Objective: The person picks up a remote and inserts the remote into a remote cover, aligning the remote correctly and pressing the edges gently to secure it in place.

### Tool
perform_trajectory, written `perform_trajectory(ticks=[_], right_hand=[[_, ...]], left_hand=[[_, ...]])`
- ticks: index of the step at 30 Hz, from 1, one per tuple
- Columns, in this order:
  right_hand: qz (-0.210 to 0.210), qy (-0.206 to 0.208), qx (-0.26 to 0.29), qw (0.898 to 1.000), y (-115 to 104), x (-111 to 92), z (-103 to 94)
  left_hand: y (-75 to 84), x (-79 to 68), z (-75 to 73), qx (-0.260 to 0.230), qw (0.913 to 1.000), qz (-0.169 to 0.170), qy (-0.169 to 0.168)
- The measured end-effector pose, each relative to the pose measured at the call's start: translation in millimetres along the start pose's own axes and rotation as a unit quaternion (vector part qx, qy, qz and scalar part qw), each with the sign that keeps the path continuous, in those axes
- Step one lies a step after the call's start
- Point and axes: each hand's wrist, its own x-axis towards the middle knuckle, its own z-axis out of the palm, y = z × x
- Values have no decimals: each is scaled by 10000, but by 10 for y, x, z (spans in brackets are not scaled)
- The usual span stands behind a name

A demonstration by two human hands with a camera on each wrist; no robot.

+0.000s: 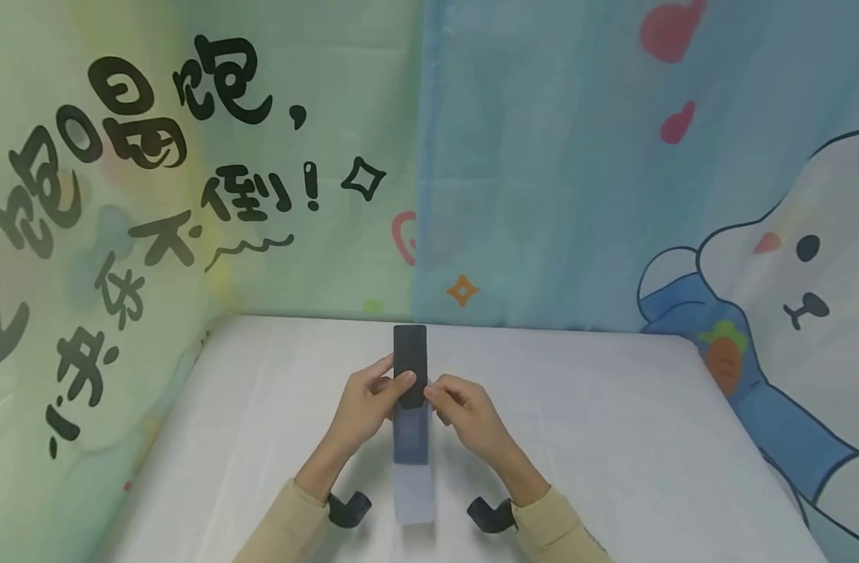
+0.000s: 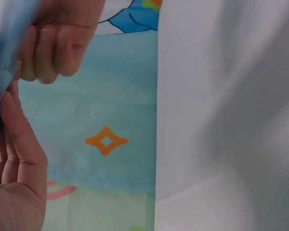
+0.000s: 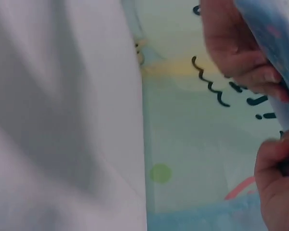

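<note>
Beige cuffs nearest. White table beyond. Black slab between hands, overlapping upper part of bluish strip. Left hand pinches slab, thumb across front. Right hand pinches strip's right edge, fingers curled.

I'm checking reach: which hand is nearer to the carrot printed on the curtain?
The right hand. In the head view, it lies left of the carrot, at the right edge of the black case; the left hand is farther left, its thumb on the case.
</note>
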Motion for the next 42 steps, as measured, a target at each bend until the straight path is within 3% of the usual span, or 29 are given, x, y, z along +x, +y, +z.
perform_trajectory(ticks=[4,8,12,16,19,25,32,38,42], right_hand=[[274,435,216,9984,-56,36,34],[660,842,407,9934,-106,78,50],[704,970,613,9909,-137,133,60],[123,659,-221,9975,-131,153,89],[-337,550,-1037,9925,-125,156,107],[-117,349,-1252,9915,-121,139,88],[192,705,-1558,9851,-82,136,44],[778,835,-777,9904,-94,201,0],[1084,929,-480,9886,-124,223,-16]], left_hand=[[17,13,8,-19,9999,80,125],[40,38,4,13,9998,192,-4],[61,46,-8,72,9997,231,35],[37,2,-37,-115,9993,-45,365],[13,-16,-53,-349,9972,-199,624],[12,-1,-44,-421,9956,-355,761],[-33,0,-24,-258,9970,-414,596],[-85,5,27,321,9995,47,1],[-106,-32,46,247,9990,-27,-368]])
